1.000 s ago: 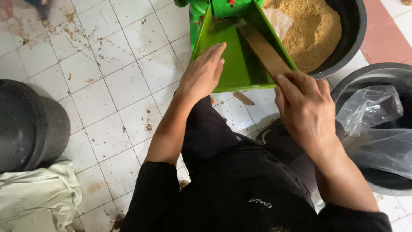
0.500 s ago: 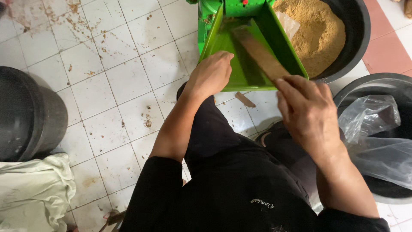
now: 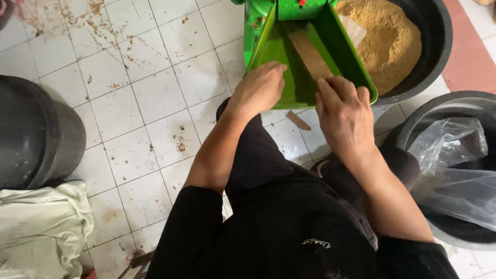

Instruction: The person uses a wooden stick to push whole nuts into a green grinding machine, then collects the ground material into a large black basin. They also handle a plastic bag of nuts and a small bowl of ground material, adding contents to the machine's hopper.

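Observation:
A green hopper tray (image 3: 281, 59) of a green machine slopes toward me over the tiled floor. My left hand (image 3: 258, 90) grips the tray's near left edge. My right hand (image 3: 345, 114) holds a flat brown wooden stick (image 3: 311, 51) whose far end lies inside the tray, pointing toward the machine's mouth. A black basin (image 3: 436, 46) filled with tan powder (image 3: 387, 36) stands right behind the tray.
A second black tub lined with a clear plastic bag (image 3: 454, 165) stands at the right. A dark round drum (image 3: 36, 134) stands at the left with pale cloth (image 3: 41, 227) below it. A small wood piece (image 3: 298, 120) lies on the dirty white tiles.
The view has shifted so the tray sits lower and closer. My right hand has pushed the stick farther up into the tray; my left hand stays on the tray's edge.

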